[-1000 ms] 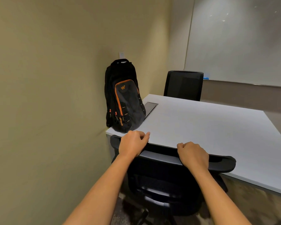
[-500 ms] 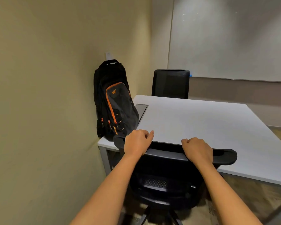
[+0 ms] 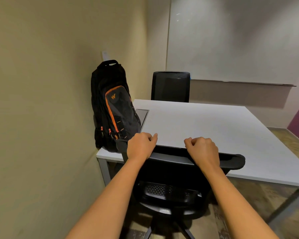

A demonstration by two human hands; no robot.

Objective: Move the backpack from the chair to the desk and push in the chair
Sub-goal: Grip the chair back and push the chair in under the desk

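From the head camera, the backpack [image 3: 113,107] stands upright on the near left corner of the desk [image 3: 205,125], its back against the left wall [image 3: 41,100] and its orange-trimmed pocket facing right. Just right of it a small grey hatch [image 3: 142,116] lies flush in the desk top. The chair [image 3: 176,169] sits at the near edge of the desk, its backrest top touching or just at the desk edge. The left hand [image 3: 141,145] and the right hand [image 3: 203,149] both rest on the backrest top, fingers curled over it in a grip, well apart from each other. A second chair [image 3: 170,87] stands at the far side, below a whiteboard [image 3: 231,40]
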